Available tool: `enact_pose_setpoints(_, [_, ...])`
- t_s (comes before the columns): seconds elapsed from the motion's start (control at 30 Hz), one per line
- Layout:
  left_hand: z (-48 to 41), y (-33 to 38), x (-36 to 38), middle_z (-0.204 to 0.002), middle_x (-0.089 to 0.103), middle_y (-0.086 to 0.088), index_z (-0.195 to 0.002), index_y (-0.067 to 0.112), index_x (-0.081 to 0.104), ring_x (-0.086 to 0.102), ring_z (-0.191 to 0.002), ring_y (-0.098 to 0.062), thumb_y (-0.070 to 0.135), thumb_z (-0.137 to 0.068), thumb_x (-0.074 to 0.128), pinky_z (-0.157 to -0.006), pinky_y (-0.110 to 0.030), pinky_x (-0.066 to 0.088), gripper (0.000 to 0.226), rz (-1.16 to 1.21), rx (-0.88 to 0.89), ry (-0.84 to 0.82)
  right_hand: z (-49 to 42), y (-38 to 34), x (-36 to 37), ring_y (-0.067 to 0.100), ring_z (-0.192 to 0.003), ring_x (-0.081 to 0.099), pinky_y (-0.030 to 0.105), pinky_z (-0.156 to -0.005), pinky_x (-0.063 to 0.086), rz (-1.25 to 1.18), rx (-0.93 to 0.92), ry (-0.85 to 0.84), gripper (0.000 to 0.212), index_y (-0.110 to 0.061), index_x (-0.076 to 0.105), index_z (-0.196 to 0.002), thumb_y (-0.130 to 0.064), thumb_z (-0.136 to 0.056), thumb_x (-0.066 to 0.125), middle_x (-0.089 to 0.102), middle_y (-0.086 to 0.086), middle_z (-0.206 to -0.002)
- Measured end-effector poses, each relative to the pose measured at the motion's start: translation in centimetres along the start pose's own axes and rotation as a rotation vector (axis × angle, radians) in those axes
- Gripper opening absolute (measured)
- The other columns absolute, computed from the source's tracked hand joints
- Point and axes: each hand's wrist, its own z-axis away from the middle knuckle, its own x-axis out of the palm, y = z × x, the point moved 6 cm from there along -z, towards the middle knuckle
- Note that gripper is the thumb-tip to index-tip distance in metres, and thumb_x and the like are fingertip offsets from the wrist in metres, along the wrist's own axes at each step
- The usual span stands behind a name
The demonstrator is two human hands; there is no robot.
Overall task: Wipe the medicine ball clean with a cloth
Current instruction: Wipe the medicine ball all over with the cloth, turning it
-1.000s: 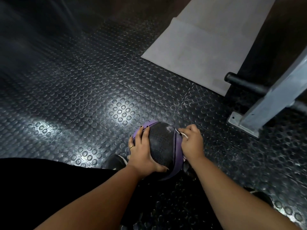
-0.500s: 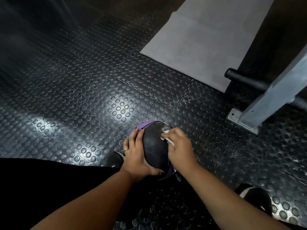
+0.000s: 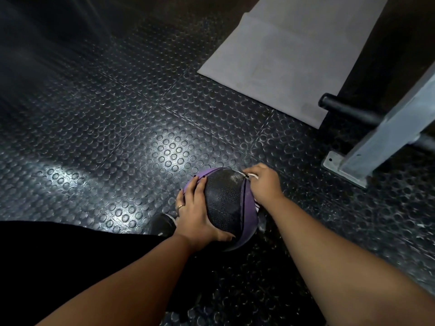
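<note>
We judge the wiping underway. Our left hand [image 3: 195, 212] cups the medicine ball [image 3: 226, 203], near centre over the studded floor [image 3: 117, 137]. Our right hand [image 3: 263, 184] pinches the cloth [image 3: 253, 177] against its far right side. The next move likely calls for turning the ball.

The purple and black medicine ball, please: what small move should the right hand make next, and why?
Probably sweep the white cloth down the right side of the purple and black medicine ball: the right hand pinches it at the ball's far upper edge, while the left hand holds the left side steady.
</note>
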Motion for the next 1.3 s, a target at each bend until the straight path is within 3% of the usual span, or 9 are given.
enact_pose_setpoints(0.13, [-1.0,0.5,-0.3,-0.154,-0.002,0.026,-0.155,0.037,0.001,-0.002,-0.148,-0.028,0.06,-0.029,0.091,-0.122,-0.056,0.014,0.157,0.007,-0.018,-0.017,0.7,-1.5,-0.1,0.021,-0.079,0.053,0.022,-0.066,0.038,0.012,-0.03,0.007,0.034,-0.004,0.07,-0.105,0.013,-0.085,0.048,0.051,0.002,-0.098])
enact_pose_setpoints(0.27, [-1.9,0.4,-0.4,-0.156,0.001,0.021,-0.156,0.035,0.002,0.001,-0.149,-0.033,0.07,-0.022,0.081,-0.119,-0.061,0.018,0.159,0.005,-0.035,-0.038,6.8,-4.0,-0.1,0.017,-0.101,0.054,0.024,-0.094,0.045,-0.057,-0.159,0.095,0.035,-0.005,0.066,-0.109,0.012,-0.083,0.05,0.05,0.0,-0.108])
enact_pose_setpoints(0.33, [-2.0,0.6,-0.1,-0.159,0.003,0.014,-0.156,0.034,0.002,0.001,-0.151,-0.034,0.076,-0.022,0.077,-0.119,-0.063,0.017,0.159,-0.012,-0.019,-0.027,9.9,-4.4,0.3,0.015,-0.105,0.054,0.023,-0.099,0.043,-0.045,-0.232,0.109,0.034,-0.005,0.064,-0.111,0.009,-0.083,0.052,0.051,0.0,-0.11])
enact_pose_setpoints(0.57, [-1.0,0.1,0.5,-0.161,0.0,0.007,-0.157,0.023,0.003,-0.004,-0.153,-0.026,0.078,-0.024,0.074,-0.124,-0.051,0.0,0.16,-0.037,0.034,0.031,8.1,-4.5,0.0,0.013,-0.094,0.053,0.016,-0.087,0.04,0.0,-0.232,0.213,0.031,-0.008,0.069,-0.108,0.004,-0.083,0.055,0.054,0.001,-0.1])
enact_pose_setpoints(0.7, [-0.3,0.1,0.4,-0.16,0.002,0.004,-0.157,0.02,0.006,-0.005,-0.151,-0.018,0.078,-0.022,0.07,-0.124,-0.046,-0.006,0.16,-0.058,0.07,0.055,1.9,-4.0,0.3,0.021,-0.093,0.055,0.021,-0.081,0.041,0.043,-0.105,0.084,0.035,-0.008,0.071,-0.105,0.01,-0.082,0.051,0.051,0.0,-0.093])
enact_pose_setpoints(0.87, [-0.8,0.3,0.3,-0.158,0.0,0.014,-0.157,0.028,0.004,-0.003,-0.15,-0.028,0.075,-0.023,0.076,-0.124,-0.049,0.001,0.159,-0.059,0.031,0.031,-2.5,-2.4,1.0,0.029,-0.113,0.054,0.023,-0.085,0.04,0.083,0.052,-0.073,0.035,-0.008,0.072,-0.105,0.01,-0.083,0.051,0.058,0.012,-0.118])
enact_pose_setpoints(1.0, [-1.0,0.1,0.1,-0.156,-0.003,0.022,-0.155,0.037,0.0,-0.004,-0.149,-0.03,0.068,-0.024,0.081,-0.121,-0.053,0.011,0.157,0.001,-0.012,-0.006,0.0,-3.5,0.5,0.024,-0.088,0.058,0.023,-0.072,0.043,0.01,-0.042,0.019,0.03,-0.008,0.072,-0.096,0.011,-0.083,0.053,0.054,0.003,-0.1])
enact_pose_setpoints(1.2, [-0.5,0.4,0.5,-0.161,0.003,0.002,-0.157,0.024,0.005,-0.005,-0.15,-0.02,0.074,-0.024,0.072,-0.124,-0.047,-0.002,0.157,-0.022,0.044,0.037,6.7,-4.7,-0.7,0.01,-0.09,0.056,0.014,-0.086,0.044,-0.056,-0.243,0.062,0.03,-0.009,0.07,-0.101,0.009,-0.081,0.058,0.052,-0.006,-0.097])
enact_pose_setpoints(1.3, [0.1,0.2,0.6,-0.161,0.001,0.004,-0.157,0.025,0.006,-0.002,-0.151,-0.03,0.077,-0.023,0.069,-0.124,-0.05,0.003,0.157,-0.036,0.039,0.048,6.2,-4.7,-0.6,0.011,-0.088,0.054,0.014,-0.083,0.041,0.012,-0.319,0.056,0.031,-0.009,0.071,-0.102,0.008,-0.08,0.057,0.052,-0.005,-0.092])
